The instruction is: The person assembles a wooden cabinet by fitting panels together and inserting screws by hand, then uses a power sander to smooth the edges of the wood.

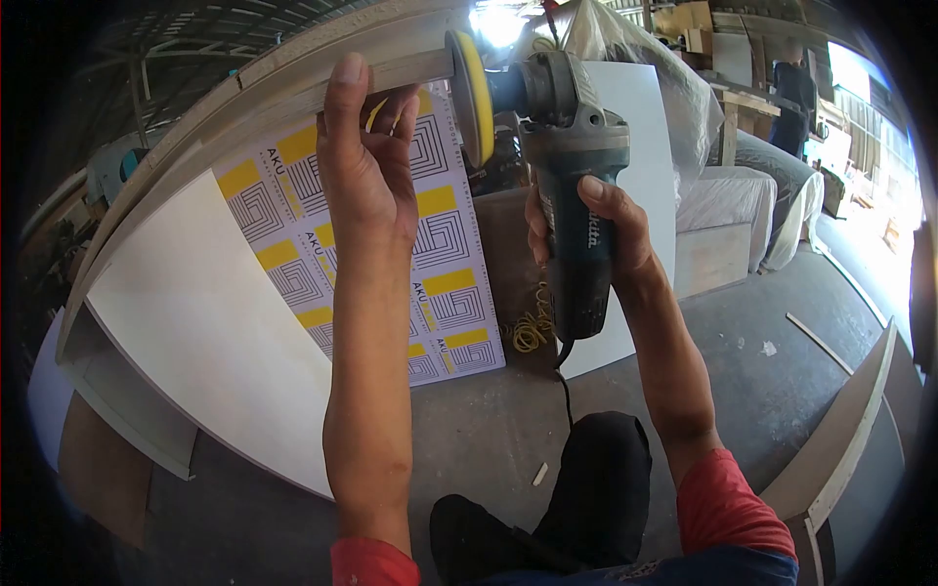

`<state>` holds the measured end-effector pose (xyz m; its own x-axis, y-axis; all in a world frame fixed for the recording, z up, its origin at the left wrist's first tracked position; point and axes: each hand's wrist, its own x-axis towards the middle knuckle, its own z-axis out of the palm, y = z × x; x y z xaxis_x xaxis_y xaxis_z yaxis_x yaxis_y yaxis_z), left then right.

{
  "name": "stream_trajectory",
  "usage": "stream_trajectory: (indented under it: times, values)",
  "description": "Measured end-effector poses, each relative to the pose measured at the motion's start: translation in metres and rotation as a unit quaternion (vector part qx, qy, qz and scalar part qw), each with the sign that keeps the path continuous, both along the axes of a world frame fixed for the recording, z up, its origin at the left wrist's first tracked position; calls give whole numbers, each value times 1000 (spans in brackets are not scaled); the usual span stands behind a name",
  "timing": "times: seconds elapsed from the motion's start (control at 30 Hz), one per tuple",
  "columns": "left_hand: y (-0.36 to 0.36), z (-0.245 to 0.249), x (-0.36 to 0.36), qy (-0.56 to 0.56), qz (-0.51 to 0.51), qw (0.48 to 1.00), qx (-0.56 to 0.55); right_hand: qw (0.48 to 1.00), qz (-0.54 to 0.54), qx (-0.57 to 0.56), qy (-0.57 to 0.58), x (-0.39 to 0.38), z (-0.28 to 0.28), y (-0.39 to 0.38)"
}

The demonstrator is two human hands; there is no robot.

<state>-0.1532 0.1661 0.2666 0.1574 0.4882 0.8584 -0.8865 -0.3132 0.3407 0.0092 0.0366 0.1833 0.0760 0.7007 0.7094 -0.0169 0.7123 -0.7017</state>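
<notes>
In the head view, the sander (572, 186) is being held in the closed right hand (591, 234), its yellow disc (472, 93) being pressed against the wooden edge (283, 83) being clasped by the left hand (366, 166), so sanding is being judged under way, the finished share not being shown.

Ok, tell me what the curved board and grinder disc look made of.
The curved board looks like bare wood, likely plywood or MDF: pale, matte tan face. The grinder has a yellow disc, probably foam or rubber: dull, thick rim.
</notes>
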Motion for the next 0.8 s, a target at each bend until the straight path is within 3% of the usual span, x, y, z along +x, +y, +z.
stream_trajectory:
  times: [0.4,0.63,0.7,0.8]
  values:
    - [-2,2,-2,21,42,999,9,999,-9,6,33,-1,0,12]
    - [-11,5,-4,28,29,999,-25,999,-30,5,23,3,-3,19]
    - [-23,13,-7,58,18,992,-111,999,-48,-3,17,1,-1,18]
    - [-14,9,-4,51,23,995,-77,999,-43,8,19,1,0,17]
